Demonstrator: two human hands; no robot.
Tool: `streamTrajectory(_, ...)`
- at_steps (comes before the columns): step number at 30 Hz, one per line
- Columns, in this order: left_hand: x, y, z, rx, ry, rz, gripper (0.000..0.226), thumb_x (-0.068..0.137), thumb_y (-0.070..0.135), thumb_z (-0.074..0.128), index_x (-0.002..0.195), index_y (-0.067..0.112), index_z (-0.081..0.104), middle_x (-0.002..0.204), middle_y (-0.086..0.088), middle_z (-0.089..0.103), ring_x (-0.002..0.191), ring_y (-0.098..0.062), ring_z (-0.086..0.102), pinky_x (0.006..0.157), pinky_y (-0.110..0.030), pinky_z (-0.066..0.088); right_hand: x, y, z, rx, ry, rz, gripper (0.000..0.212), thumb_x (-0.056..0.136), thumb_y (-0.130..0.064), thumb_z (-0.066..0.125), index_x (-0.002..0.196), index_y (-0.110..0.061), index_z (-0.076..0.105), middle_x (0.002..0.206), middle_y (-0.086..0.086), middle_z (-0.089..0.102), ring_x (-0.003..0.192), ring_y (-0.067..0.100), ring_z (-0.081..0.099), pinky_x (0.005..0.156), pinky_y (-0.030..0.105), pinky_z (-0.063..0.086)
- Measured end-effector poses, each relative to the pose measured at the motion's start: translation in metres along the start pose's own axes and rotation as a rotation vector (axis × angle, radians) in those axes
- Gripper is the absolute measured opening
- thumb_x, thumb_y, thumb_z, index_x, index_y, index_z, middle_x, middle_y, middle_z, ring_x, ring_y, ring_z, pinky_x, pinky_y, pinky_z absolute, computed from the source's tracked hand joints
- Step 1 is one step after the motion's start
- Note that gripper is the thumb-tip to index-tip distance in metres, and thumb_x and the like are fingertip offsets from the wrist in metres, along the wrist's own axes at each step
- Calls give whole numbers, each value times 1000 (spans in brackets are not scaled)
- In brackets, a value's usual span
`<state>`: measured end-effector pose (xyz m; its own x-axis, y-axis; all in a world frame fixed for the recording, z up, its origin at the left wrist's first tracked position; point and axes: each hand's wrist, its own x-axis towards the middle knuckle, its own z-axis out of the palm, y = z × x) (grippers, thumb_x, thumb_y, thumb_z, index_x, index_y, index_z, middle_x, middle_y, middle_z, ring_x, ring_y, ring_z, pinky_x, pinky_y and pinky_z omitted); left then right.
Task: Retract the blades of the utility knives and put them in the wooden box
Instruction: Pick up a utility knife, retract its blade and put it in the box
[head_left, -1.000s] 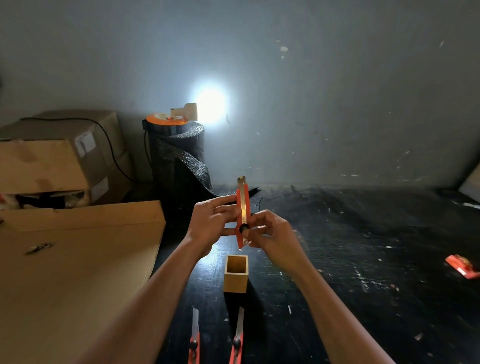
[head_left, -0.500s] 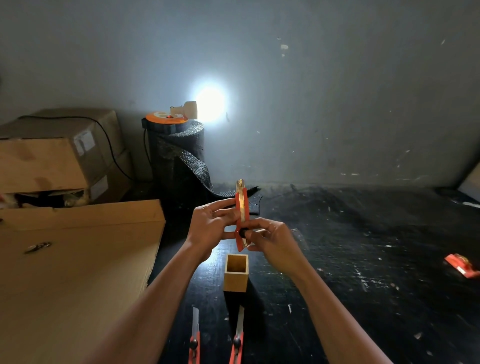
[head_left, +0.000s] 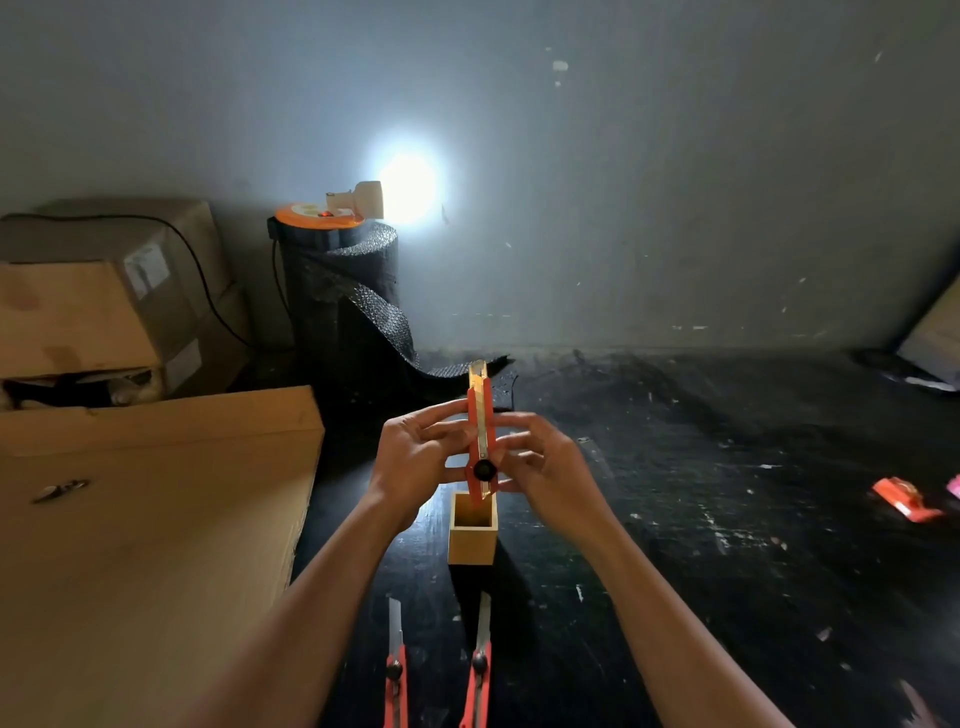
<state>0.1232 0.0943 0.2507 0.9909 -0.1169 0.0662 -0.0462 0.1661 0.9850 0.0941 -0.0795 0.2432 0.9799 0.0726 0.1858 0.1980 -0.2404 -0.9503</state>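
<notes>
An orange utility knife stands upright between both hands, its black slider knob low on the handle and only a short blade tip showing at the top. My left hand grips its left side. My right hand holds its right side, fingers loosely curled. The knife's lower end hangs just above the open top of the small wooden box on the black table. Two more orange knives lie near the front edge with their blades extended.
A large flat cardboard box lies at the left, stacked cartons behind it. A black mesh roll with an orange reel and a bright lamp stands at the back. A small orange object lies on the table at the right.
The slider knob has moved down the handle and the blade has drawn in, leaving only a short tip. The knife has sunk slightly toward the box opening.
</notes>
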Motion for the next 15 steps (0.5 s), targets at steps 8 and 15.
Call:
streamTrajectory(8, -14, -32, -11, -39, -88, -98, 35, 91, -6, 67, 121, 12, 72, 97, -18, 80, 85, -32, 79, 66, -44, 64, 12, -1, 2, 26, 106, 44, 32, 95, -15, 72, 127, -14, 68, 108, 9, 78, 92, 18, 79, 70, 25, 64)
streamTrajectory(15, -4, -61, -17, -30, -53, -156, 34, 91, -6, 67, 121, 12, 72, 99, -19, 80, 86, -34, 79, 71, -47, 65, 26, 19, 11, 34, 111, 89, 23, 93, -14, 75, 113, -2, 74, 99, 13, 80, 87, 20, 80, 69, 28, 65)
